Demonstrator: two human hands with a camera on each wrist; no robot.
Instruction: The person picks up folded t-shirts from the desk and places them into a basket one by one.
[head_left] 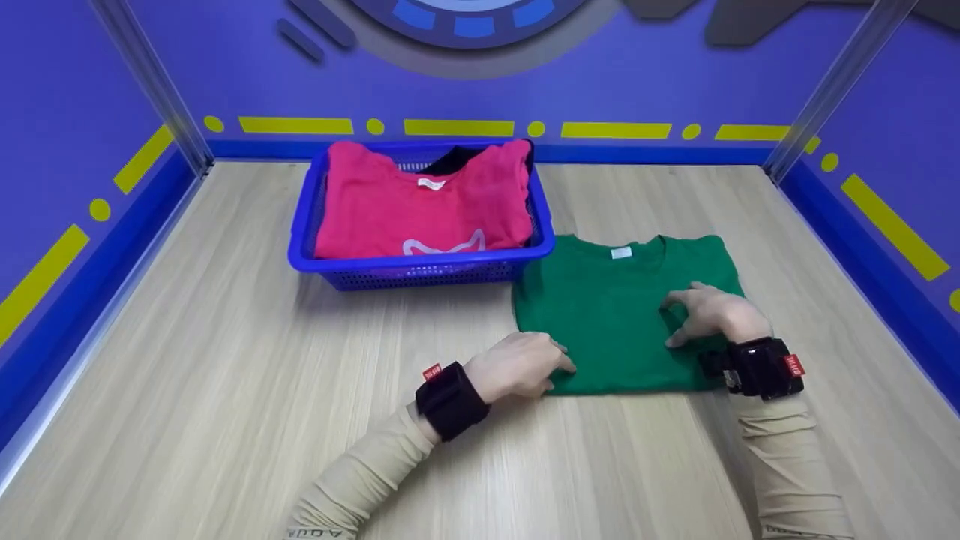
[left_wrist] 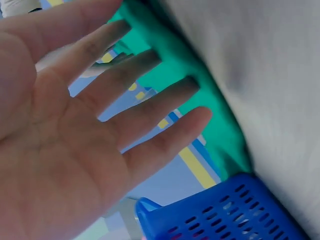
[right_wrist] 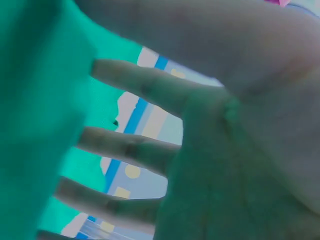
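Head view: the folded green shirt (head_left: 600,322) lies on the table (head_left: 337,352) just right of the blue basket (head_left: 420,262); left hand (head_left: 521,365) at its near corner, right hand (head_left: 716,311) on top, fingers spread, pinching nothing; this looks like smoothing, and lifting would call for fingertips under both edges

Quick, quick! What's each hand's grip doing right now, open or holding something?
Left grip: open, fingers straight at the green shirt's near left corner.
Right grip: open, spread fingertips touching the shirt's right side.
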